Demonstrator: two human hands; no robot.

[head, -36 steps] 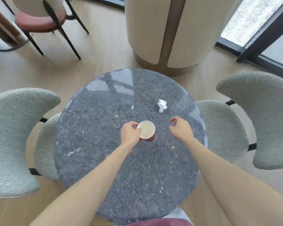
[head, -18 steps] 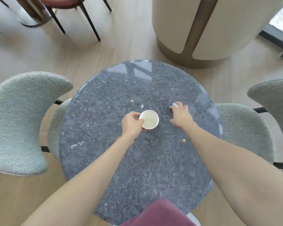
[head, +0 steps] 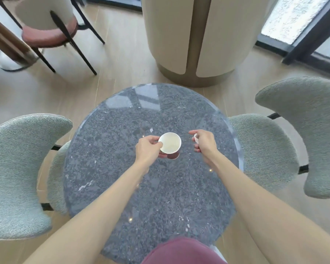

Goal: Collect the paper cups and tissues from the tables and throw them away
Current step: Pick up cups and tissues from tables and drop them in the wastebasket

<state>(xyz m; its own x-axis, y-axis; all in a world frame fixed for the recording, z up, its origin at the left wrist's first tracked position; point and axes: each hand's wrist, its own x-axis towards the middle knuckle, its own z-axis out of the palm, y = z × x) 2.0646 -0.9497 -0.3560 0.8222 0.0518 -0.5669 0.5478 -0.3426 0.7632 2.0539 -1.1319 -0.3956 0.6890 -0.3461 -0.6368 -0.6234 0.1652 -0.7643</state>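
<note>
Fingers [head: 156,144] of left hand [head: 148,149] around paper cup [head: 170,144], above table [head: 160,197].

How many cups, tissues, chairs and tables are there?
Cups: 1, the paper cup in the left hand
Tissues: 1, the tissue in the right hand
Chairs: 3
Tables: 1, the round table
Total: 6

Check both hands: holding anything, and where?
Left hand grips the paper cup at its rim and side. Right hand holds the crumpled tissue in its fingers.
</note>
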